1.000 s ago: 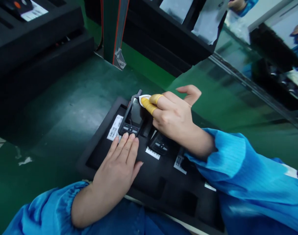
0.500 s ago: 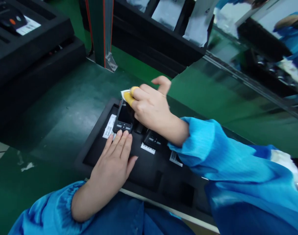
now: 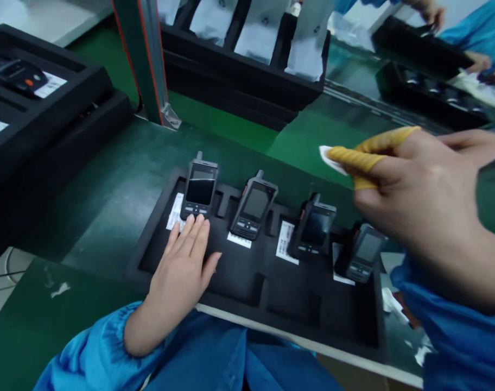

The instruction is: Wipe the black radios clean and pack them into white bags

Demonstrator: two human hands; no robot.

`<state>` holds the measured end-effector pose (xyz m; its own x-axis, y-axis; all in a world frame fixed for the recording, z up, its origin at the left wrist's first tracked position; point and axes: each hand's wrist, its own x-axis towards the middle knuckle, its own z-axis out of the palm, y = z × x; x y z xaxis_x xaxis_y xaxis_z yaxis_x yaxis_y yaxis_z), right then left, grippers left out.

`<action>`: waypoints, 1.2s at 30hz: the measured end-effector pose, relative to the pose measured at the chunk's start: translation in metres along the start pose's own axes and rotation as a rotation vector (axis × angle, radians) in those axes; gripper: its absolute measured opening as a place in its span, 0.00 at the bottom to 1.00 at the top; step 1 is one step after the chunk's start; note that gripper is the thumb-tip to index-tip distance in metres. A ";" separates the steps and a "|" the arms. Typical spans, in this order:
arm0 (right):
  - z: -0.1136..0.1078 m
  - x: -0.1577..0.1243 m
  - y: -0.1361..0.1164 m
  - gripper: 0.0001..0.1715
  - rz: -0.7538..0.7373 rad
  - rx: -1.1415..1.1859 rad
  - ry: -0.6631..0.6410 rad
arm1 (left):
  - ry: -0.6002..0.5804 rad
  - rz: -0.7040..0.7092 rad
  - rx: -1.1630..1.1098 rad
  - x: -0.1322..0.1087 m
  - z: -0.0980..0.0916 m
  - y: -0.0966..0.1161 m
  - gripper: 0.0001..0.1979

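My left hand (image 3: 182,271) lies flat with fingers stretched, its fingertips on the lower end of the leftmost handheld radio (image 3: 200,187). That radio has a dark screen and a stubby antenna. Raised at the right, my right hand (image 3: 418,190) wears yellow finger cots and pinches a small white wipe (image 3: 332,159), apart from the radios. A second radio (image 3: 255,206), a third radio (image 3: 315,225) and a fourth radio (image 3: 365,252) sit in a row in the black foam tray (image 3: 235,282), with white barcode labels beside or under them.
Stacked foam trays (image 3: 88,103) stand at the left, near a metal post (image 3: 150,60). Behind, another black tray (image 3: 231,70) holds white bags. At the upper right a co-worker's hands and blue sleeves (image 3: 483,32) are near more trays. White scraps (image 3: 422,353) lie at the right.
My right hand has lifted off the leftmost radio and moved right with the wipe, uncovering the row of radios. My left hand remains on the leftmost radio. The view has shifted slightly.
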<state>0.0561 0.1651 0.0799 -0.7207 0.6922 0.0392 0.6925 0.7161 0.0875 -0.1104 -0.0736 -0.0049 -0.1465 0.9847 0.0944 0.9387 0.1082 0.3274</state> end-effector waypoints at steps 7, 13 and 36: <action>0.032 -0.052 0.008 0.21 -0.076 0.074 0.124 | 0.072 0.074 -0.082 -0.003 -0.001 0.013 0.21; 0.064 -0.050 -0.031 0.21 -0.154 0.236 -0.003 | -0.019 0.185 -0.068 0.001 0.009 0.041 0.19; 0.074 -0.090 -0.064 0.15 -0.361 0.399 -0.077 | -0.042 0.222 -0.090 0.007 0.020 0.042 0.23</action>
<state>0.0791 0.0639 -0.0034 -0.9210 0.3896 0.0024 0.3705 0.8778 -0.3038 -0.0659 -0.0597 -0.0099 0.0747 0.9880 0.1351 0.9144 -0.1219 0.3860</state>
